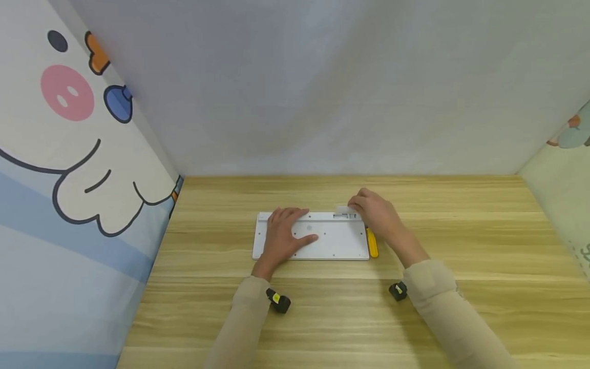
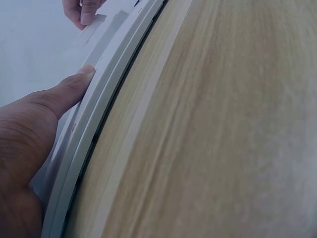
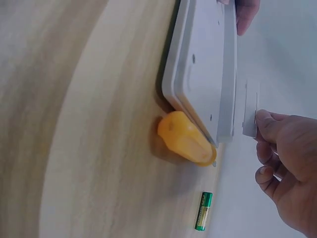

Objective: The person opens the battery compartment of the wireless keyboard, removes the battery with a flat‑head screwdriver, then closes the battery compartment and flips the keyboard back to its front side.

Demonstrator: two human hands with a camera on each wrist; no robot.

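A white keyboard (image 1: 341, 245) lies face down on the wooden table, a small slot (image 1: 342, 216) uncovered in the raised bar along its far edge. My left hand (image 1: 279, 237) rests on the left half, thumb stretched across the underside and fingers at the far edge. Between thumb and fingertips, my right hand (image 1: 379, 214) pinches a thin white battery cover (image 3: 251, 110), held beside the raised bar at the right end. Against the keyboard's right edge lies a yellow-handled tool (image 3: 184, 138), its far end hidden. A green battery (image 3: 203, 211) lies nearby on the table.
The wooden table (image 1: 484, 246) meets a pale back wall (image 1: 322, 102) beyond the keyboard. A wall with cartoon figures (image 1: 83, 154) stands at the left. Small black wrist cameras show by the left sleeve (image 1: 244, 312) and right sleeve (image 1: 442, 297).
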